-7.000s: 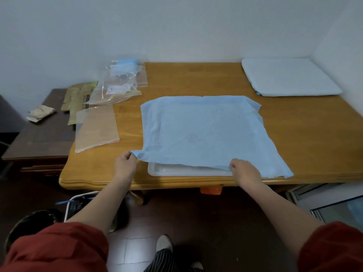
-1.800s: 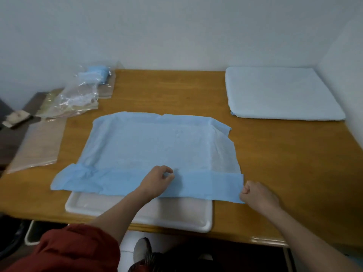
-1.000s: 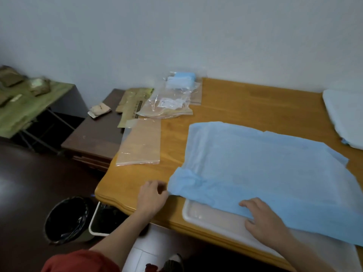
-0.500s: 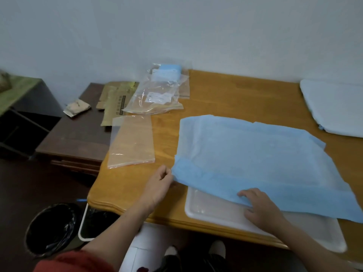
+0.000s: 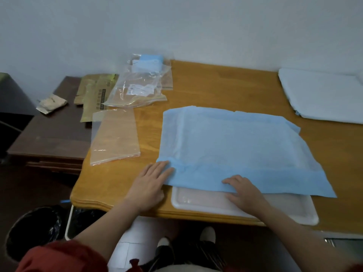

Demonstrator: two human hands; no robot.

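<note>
A light blue sheet (image 5: 231,146) lies spread over a white plastic tray (image 5: 216,205) near the front edge of the wooden table (image 5: 216,85). Its near edge is folded back into a darker blue band, leaving the tray's front strip bare. My left hand (image 5: 151,185) lies flat with straight fingers on the table, fingertips touching the folded band's left corner. My right hand (image 5: 243,191) presses down on the band's near edge over the tray, fingers spread.
Clear plastic bags (image 5: 135,89) and a flat bag (image 5: 115,136) lie at the table's left. A pale blue pad (image 5: 322,95) sits at the back right. A dark side table (image 5: 53,130) stands left, a black bin (image 5: 33,230) on the floor below.
My left hand has flattened onto the sheet's left corner instead of pinching it. My right hand stays on the folded edge. The view has swung back to the right.
</note>
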